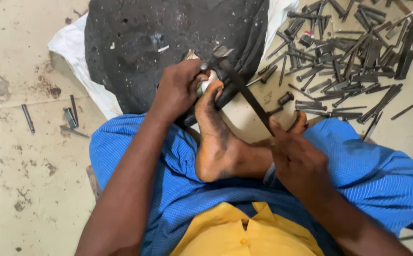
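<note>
My left hand grips a small pale workpiece at the edge of a black slab, with my bare foot pressed against it. My right hand holds the handle of a dark hammer. The hammer's head sits just above the workpiece. I sit cross-legged in blue cloth and a yellow shirt.
A heap of several dark metal rods and chisels lies on the floor at the upper right. A few loose metal pieces lie at the left. White cloth sticks out from under the black slab.
</note>
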